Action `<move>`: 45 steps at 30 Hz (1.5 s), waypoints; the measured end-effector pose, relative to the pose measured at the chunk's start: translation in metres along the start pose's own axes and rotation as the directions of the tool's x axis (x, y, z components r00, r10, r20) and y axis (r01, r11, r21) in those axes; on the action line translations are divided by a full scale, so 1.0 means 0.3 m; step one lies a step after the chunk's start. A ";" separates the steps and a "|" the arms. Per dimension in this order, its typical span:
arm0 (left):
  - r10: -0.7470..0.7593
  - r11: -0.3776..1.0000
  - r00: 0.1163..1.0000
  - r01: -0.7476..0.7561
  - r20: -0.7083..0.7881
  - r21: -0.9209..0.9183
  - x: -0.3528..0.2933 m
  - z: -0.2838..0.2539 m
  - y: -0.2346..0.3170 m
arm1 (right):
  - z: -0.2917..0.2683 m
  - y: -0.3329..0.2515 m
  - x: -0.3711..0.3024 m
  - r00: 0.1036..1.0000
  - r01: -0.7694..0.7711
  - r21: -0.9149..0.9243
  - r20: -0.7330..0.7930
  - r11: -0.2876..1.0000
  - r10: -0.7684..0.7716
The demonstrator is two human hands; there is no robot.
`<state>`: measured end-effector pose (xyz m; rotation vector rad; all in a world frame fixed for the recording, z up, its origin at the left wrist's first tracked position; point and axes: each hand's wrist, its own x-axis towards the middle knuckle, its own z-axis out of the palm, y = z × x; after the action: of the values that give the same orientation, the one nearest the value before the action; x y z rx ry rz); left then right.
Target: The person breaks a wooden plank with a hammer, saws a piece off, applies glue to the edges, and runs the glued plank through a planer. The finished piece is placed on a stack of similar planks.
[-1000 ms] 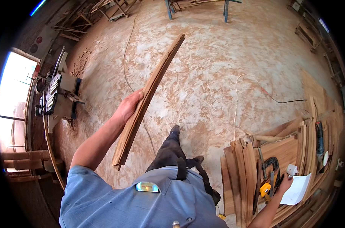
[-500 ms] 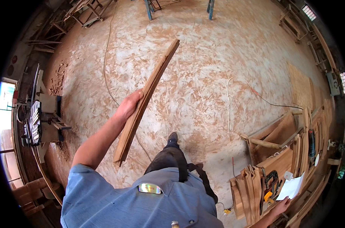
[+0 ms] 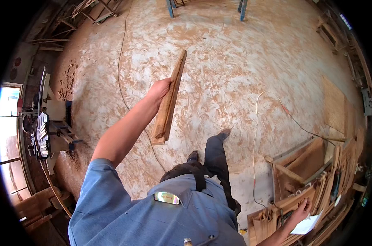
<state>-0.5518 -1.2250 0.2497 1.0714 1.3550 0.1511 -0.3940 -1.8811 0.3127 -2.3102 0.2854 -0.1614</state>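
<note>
My left hand (image 3: 160, 89) is closed round the edge of a long wooden moulding (image 3: 169, 104) with a grooved, stepped profile. The piece is raised in front of me and tilted, its far end up and to the right. At the lower right my right hand (image 3: 301, 211) is over a pile of wooden pieces, its fingers curled. Whatever those fingers hold, if anything, is too small to make out. A white sheet of paper (image 3: 307, 225) lies right beside that hand, on the wood.
Wooden boards (image 3: 261, 225) and an open wooden box frame (image 3: 300, 164) stand at the right. A cable (image 3: 119, 74) crosses the dusty floor. At the left is a machine (image 3: 50, 123). Blue legs (image 3: 242, 10) of a stand show at the far side.
My left hand has moved right and away from me with the moulding, which now stands steeper. My right hand has shifted from the paper's near edge to its far side. One foot has stepped forward.
</note>
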 end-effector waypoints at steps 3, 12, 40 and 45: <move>-0.024 1.000 1.000 0.024 -0.011 0.010 0.128 0.072 0.068 | 0.181 -0.035 0.097 0.995 0.069 -0.045 0.075 0.997 -0.065; -0.122 0.961 0.967 0.171 0.223 -0.216 0.449 0.359 0.393 | 0.747 -0.215 0.454 0.888 -0.128 0.079 0.453 0.989 0.079; 0.199 0.781 0.534 -0.593 0.822 0.196 1.216 1.972 1.824 | 1.474 -0.421 1.406 0.517 -0.855 0.118 0.260 0.505 0.815; 0.229 0.882 0.433 -0.471 0.872 0.003 1.234 2.279 2.125 | 1.719 -0.669 1.977 0.662 -0.737 0.191 0.397 0.648 0.636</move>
<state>0.4252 -0.9991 0.3217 1.3742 0.1994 -0.2473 0.3157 -1.5368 0.1233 -1.6928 0.9012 0.4970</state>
